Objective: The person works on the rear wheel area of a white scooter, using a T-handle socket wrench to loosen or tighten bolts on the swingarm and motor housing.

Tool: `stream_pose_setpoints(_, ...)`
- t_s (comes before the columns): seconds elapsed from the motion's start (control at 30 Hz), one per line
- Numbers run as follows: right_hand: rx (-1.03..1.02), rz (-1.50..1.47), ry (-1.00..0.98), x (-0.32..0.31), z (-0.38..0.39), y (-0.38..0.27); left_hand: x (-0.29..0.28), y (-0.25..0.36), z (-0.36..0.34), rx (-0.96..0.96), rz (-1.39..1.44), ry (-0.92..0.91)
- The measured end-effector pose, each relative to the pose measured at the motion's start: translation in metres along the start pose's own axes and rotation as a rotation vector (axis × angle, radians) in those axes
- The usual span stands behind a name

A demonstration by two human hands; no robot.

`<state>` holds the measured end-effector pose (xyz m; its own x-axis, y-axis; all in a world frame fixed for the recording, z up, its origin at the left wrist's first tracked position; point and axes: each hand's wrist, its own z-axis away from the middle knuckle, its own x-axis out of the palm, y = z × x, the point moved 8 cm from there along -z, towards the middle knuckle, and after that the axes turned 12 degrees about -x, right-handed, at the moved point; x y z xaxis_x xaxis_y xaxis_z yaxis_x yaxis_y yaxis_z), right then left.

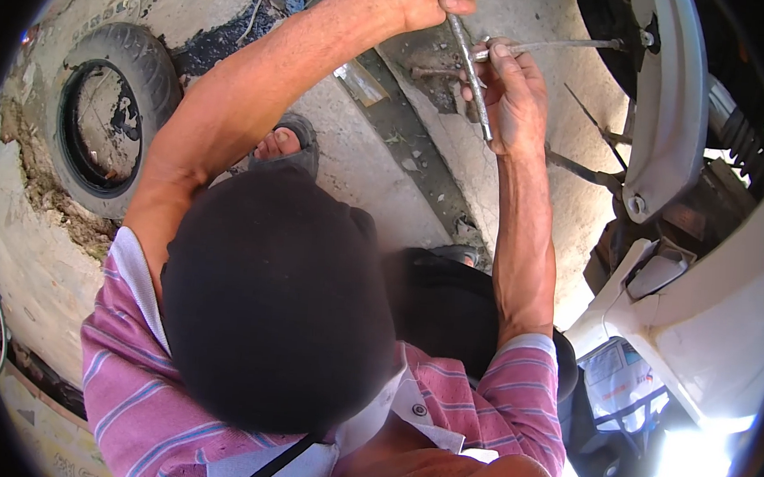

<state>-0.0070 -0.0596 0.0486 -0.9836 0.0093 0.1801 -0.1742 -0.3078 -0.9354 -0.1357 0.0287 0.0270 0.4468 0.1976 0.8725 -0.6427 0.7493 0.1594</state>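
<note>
Left hand (423, 0) clenched round the long silvery metal bar (464, 49), its lower tip free beside the right palm; right hand (520, 98) pinching a slender grey metal rod (564, 45)! Open grey concrete floor (352, 154) below-left, curved grey vehicle panel (673, 103) edging in rightward.

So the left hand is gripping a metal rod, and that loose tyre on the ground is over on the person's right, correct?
Not quite: the tyre is on the person's left, as the head view shows. The left hand does grip a metal rod.
</note>
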Motion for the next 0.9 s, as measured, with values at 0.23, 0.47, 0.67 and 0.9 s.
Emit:
stream_pose_setpoints(0.23, -0.006, -0.023, 0.034, 0.0, 0.0, -0.001, 0.003, 0.003, 0.0, -0.006, -0.009, -0.026)
stream_pose_setpoints(0.47, 0.084, 0.166, 0.073, -0.007, -0.001, -0.003, -0.007, -0.007, -0.01, -0.067, 0.062, 0.018)
stream_pose_setpoints(0.67, 0.222, 0.273, -0.001, 0.007, 0.008, -0.017, 0.005, -0.021, -0.005, -0.117, 0.07, -0.117)
stream_pose_setpoints(0.9, 0.05, 0.923, 0.008, 0.021, 0.005, -0.007, -0.001, -0.02, -0.003, -0.055, -0.029, 0.113)
